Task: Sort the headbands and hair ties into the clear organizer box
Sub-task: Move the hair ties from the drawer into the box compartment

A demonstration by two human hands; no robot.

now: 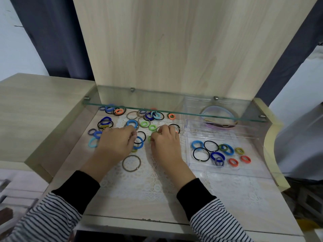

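Observation:
Many loose hair ties point(132, 123) in blue, green, orange, black and grey lie scattered on the lace mat under a glass shelf. My left hand point(117, 144) rests palm down on them, its fingertips curled onto a blue hair tie point(140, 144) and a thin black one; whether it grips them is hidden. My right hand point(166, 144) lies beside it, fingers curled, pinching a green hair tie point(150, 138) at the thumb. The clear organizer box point(218, 170) stands to the right. Its front compartment holds several hair ties point(216, 155) and its back compartment holds headbands point(218, 110).
A glass shelf point(174, 105) juts out low over the far ties and the box's back half. A grey ring tie point(131, 162) lies alone near my left wrist. A raised wooden block point(35, 110) borders the left, and a curved wooden side panel point(269, 137) borders the right.

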